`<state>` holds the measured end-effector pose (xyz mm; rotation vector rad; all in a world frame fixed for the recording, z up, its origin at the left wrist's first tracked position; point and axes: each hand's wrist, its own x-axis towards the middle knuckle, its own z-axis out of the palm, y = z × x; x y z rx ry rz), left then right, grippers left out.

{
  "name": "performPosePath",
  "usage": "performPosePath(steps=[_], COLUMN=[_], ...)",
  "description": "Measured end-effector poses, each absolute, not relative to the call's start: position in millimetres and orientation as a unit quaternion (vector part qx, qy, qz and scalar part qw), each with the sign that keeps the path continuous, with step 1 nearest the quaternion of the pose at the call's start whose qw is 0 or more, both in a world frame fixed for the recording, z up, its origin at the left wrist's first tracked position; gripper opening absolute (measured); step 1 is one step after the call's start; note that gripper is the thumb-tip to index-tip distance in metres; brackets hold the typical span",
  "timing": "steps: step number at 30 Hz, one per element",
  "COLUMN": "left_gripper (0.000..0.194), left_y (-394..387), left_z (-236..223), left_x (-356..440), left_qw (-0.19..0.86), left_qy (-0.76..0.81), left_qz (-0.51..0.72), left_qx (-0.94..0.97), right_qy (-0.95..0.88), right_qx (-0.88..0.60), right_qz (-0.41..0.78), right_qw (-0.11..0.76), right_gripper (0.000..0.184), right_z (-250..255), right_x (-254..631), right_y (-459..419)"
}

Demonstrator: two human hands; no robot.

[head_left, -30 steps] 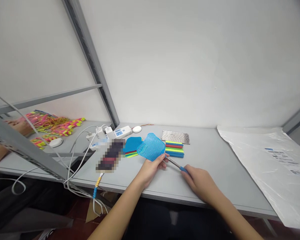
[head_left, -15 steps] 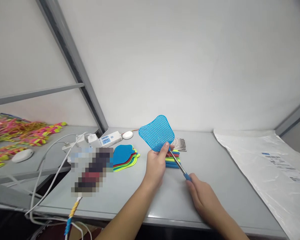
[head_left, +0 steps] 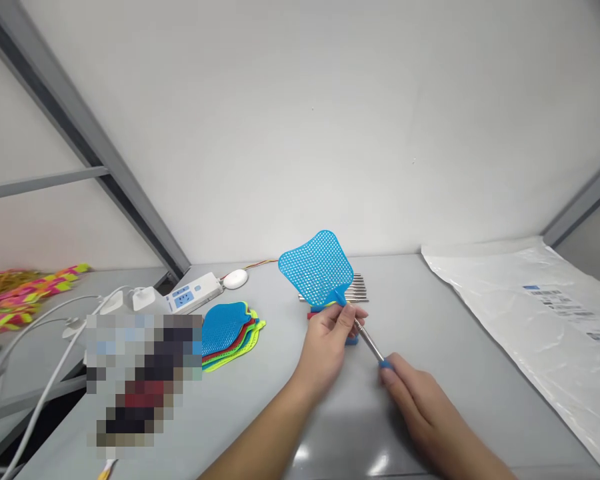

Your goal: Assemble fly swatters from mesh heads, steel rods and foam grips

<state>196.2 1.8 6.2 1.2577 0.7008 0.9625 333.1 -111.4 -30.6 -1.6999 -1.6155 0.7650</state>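
Note:
A blue fly swatter head (head_left: 317,268) stands upright above the grey table (head_left: 415,347), joined to a thin metal rod (head_left: 369,340). My left hand (head_left: 330,340) pinches the neck where the head meets the rod. My right hand (head_left: 415,400) is closed around the rod's blue handle end (head_left: 386,364). Behind my left hand lie a stack of coloured handles (head_left: 351,339), mostly hidden, and a row of metal rods (head_left: 356,287).
A pile of coloured swatter heads (head_left: 229,330) lies left of my hands. A white power strip (head_left: 190,297), chargers and cables sit further left. Bright pink and yellow items (head_left: 20,293) lie at far left. A large plastic bag (head_left: 540,313) covers the right side.
The swatter head was lifted from the table and stood upright. My left hand slid down from the mesh to its neck. The view shifted right, moving everything leftward in the picture.

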Motion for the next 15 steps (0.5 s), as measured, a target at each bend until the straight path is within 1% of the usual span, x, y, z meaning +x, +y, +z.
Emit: performPosePath(steps=[3,6,8,12,15], left_gripper=[0.037,0.034,0.034,0.032,0.029], left_y=[4.0,8.4,14.1,32.7,41.9], left_z=[5.7,8.5,13.4,27.8,34.3], left_x=[195.0,192.6,188.0,169.7,157.8], left_qw=[0.685,0.685,0.671,0.643,0.625], left_qy=[0.289,0.28,0.288,0.291,0.271], left_qz=[0.401,0.408,0.437,0.55,0.579], left_qx=[0.536,0.535,0.525,0.447,0.448], right_qy=[-0.61,-0.608,-0.614,-0.647,-0.663], right_qx=[-0.65,-0.655,-0.658,-0.646,-0.642], right_qz=[0.307,0.307,0.297,0.277,0.255], right_qw=[0.333,0.326,0.319,0.297,0.29], right_gripper=[0.032,0.035,0.036,0.033,0.032], right_z=[-27.5,-27.0,-28.2,-31.6,-32.9], right_x=[334.2,335.2,336.0,337.0,336.9], right_y=[-110.8,-110.3,-111.0,-114.8,-117.0])
